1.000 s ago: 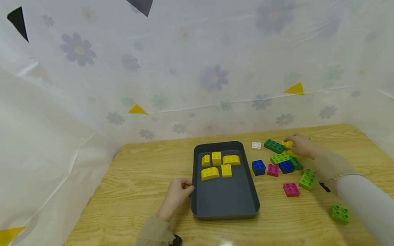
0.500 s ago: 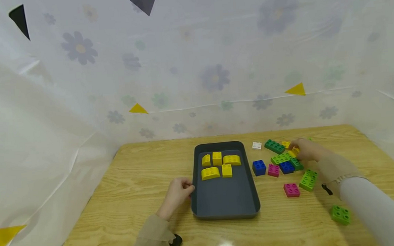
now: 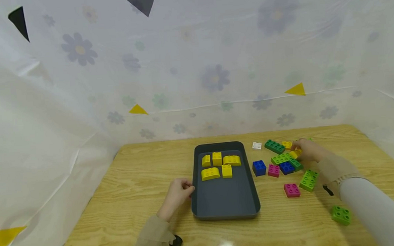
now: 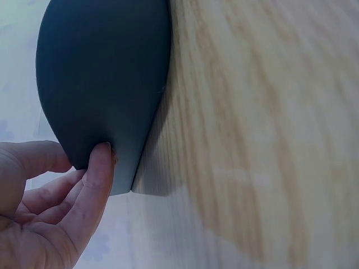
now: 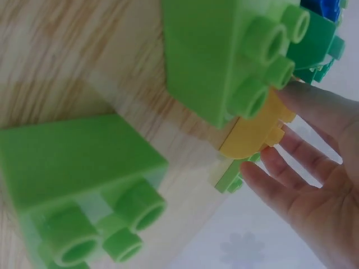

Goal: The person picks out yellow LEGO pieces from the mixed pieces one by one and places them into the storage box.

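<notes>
My left hand [image 3: 177, 195] is at the left side of a dark grey tray [image 3: 225, 198]. In the left wrist view its thumb and fingers pinch the edge of the tray. Several yellow building bricks [image 3: 210, 173] lie toward the tray's far end. At the right, my right hand [image 3: 307, 149] is among loose bricks and grips a yellow rounded brick [image 5: 252, 134]; the right wrist view has the thumb on one side of it and fingers on the other. Another yellow brick [image 3: 286, 145] lies just beyond, beside a dark green brick [image 3: 274, 146].
Around the right hand lie a light green brick [image 3: 280, 158], blue bricks [image 3: 259, 167], pink bricks [image 3: 291, 190] and a white brick [image 3: 256, 145]. Nearer to me lies a light green brick [image 3: 340, 215]. The wooden table [image 3: 129, 179] meets a patterned curtain at the back.
My right hand has drawn back slightly from the farther yellow brick to the nearer rounded one. The left hand and the tray have stayed put.
</notes>
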Demonstrator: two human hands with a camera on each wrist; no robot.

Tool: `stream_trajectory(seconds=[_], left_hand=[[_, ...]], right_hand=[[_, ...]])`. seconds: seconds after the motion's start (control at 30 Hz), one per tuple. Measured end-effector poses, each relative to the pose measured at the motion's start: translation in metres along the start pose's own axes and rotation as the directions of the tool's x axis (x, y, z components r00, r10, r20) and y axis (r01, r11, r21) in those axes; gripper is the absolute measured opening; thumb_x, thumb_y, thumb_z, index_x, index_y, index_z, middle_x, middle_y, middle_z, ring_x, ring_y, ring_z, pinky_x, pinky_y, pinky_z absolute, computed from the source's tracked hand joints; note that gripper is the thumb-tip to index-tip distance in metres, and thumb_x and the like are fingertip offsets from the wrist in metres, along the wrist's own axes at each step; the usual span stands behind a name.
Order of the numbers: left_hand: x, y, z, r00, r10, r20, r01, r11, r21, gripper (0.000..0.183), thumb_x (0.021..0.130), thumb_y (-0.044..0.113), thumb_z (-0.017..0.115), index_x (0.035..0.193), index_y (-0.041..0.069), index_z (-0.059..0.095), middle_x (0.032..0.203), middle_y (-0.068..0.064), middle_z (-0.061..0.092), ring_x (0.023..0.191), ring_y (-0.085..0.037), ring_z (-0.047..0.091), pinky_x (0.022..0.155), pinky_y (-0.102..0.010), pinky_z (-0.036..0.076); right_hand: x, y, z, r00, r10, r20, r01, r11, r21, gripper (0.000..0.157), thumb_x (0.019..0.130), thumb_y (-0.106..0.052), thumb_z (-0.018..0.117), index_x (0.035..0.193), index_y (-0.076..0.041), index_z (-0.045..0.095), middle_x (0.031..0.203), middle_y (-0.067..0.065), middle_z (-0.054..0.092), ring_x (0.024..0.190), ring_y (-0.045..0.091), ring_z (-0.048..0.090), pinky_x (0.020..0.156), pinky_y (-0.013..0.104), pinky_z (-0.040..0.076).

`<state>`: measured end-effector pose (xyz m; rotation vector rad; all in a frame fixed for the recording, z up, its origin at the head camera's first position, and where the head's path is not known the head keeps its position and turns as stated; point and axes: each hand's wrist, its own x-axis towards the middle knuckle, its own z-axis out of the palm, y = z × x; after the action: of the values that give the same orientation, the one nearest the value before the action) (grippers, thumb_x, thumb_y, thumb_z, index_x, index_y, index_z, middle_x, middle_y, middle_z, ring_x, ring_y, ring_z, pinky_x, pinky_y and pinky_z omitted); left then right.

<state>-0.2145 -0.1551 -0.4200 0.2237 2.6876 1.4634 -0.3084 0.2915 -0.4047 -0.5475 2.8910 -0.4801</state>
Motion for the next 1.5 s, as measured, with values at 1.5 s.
stream_trajectory(seconds=[1.5], left_hand=[[-0.001, 0.000, 0.000, 1.000, 0.002, 0.004, -0.002, 1.000, 0.013, 0.009, 0.084, -0.003, 0.057, 0.086, -0.009, 0.063, 0.071, -0.010, 0.060, 0.058, -0.019, 0.060, 0.052, -0.031, 0.054]], right_hand=[[0.016, -0.073, -0.037, 0.968, -0.075, -0.238, 0.082, 0.996, 0.020, 0.035, 0.082, -0.011, 0.067, 0.108, 0.010, 0.055, 0.098, 0.024, 0.056, 0.088, 0.035, 0.053, 0.077, 0.049, 0.048]])
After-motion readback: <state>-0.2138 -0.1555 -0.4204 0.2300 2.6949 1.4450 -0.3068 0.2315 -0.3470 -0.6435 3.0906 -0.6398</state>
